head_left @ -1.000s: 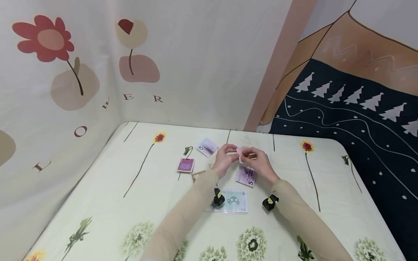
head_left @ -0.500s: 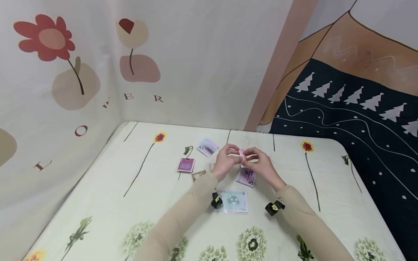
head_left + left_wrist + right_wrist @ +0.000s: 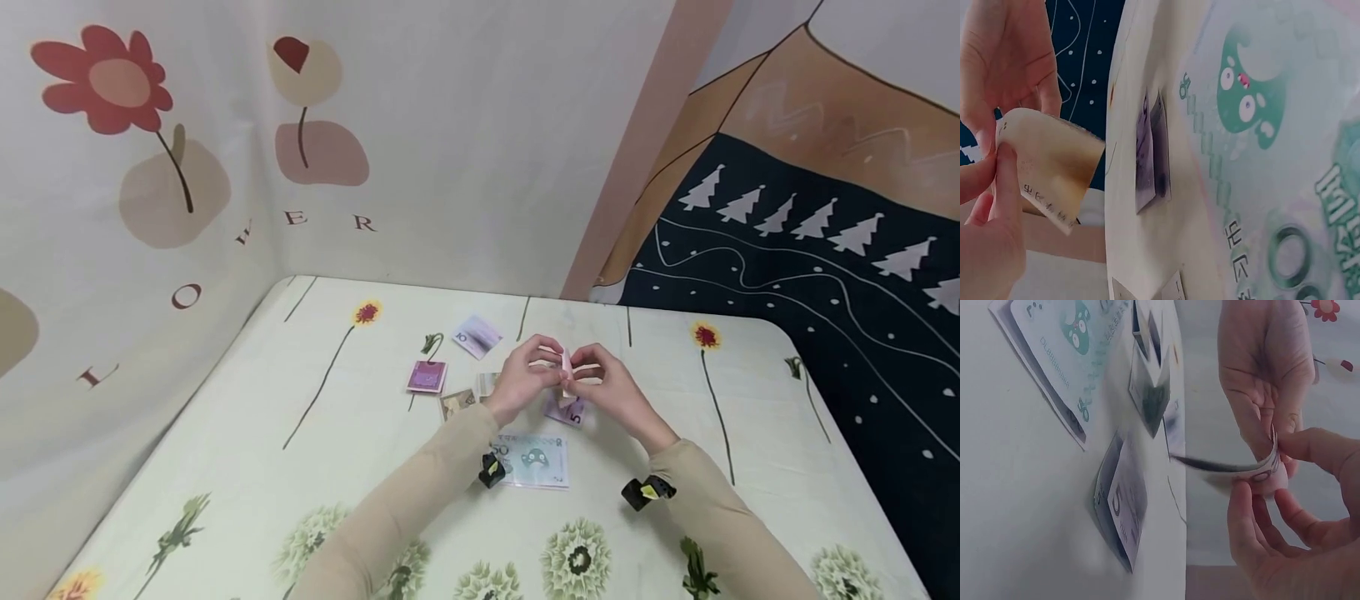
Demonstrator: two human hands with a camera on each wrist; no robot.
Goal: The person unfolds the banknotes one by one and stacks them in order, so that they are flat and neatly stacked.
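Both hands pinch one pinkish play banknote [image 3: 567, 367] between their fingertips above the table. In the left wrist view the banknote [image 3: 1054, 165] bends over in a curve, and in the right wrist view the doubled banknote [image 3: 1260, 476] curls at the fingers. My left hand [image 3: 521, 379] holds its left side; my right hand [image 3: 611, 385] grips the other. Just below them a folded purple 5 note [image 3: 566, 414] stands partly hidden by the hands. Nearer to me lies a large green 50 note [image 3: 534, 460], in front of my left forearm.
Left of the hands are a folded purple note [image 3: 427, 377], a brownish folded note [image 3: 457, 403] and another pale folded note [image 3: 487, 383], partly behind the left hand. A purple 10 note [image 3: 477, 336] lies further back. The flower-print tablecloth [image 3: 330, 467] meets a fabric backdrop [image 3: 450, 208].
Both hands have shifted slightly right and towards me with the pink banknote, which now shows narrower, almost edge-on. More of the green note and the folded notes at left is uncovered.
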